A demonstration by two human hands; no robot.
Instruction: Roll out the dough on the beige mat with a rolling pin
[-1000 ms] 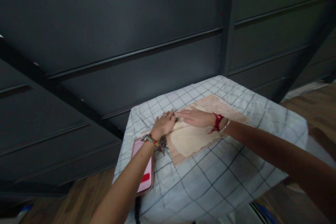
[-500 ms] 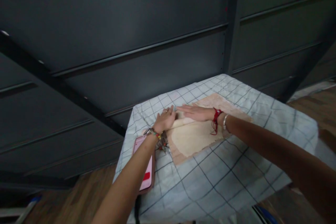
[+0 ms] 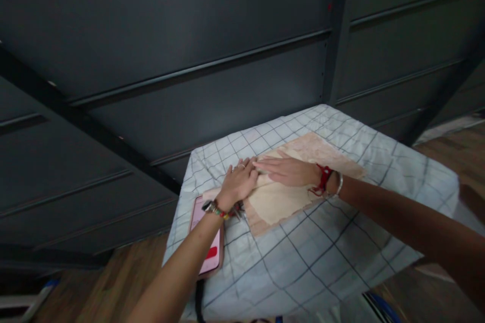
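Note:
My left hand (image 3: 238,181) lies palm down with its fingers stretched forward, at the left edge of a thin cream sheet (image 3: 278,204). From the right, my right hand (image 3: 290,170) rests flat across the sheet, its fingertips by my left fingers. Whether the sheet is dough or cloth I cannot tell. Under and between the hands runs a pale raised ridge, mostly hidden. A pale piece (image 3: 210,193) sticks out left of my left hand. Beneath the sheet is a pinkish-tan mat (image 3: 314,145). Neither hand has its fingers wrapped round anything.
The small table has a white checked cloth (image 3: 295,277). A phone in a pink case (image 3: 212,262) lies at its left edge, partly under my left forearm. Behind stands a dark metal panel wall (image 3: 212,106). Wooden floor (image 3: 125,282) shows at both sides.
Both hands have slid a little toward me, the right one also slightly rightward. More of the cream sheet now shows beyond the fingers. The phone has stayed in place.

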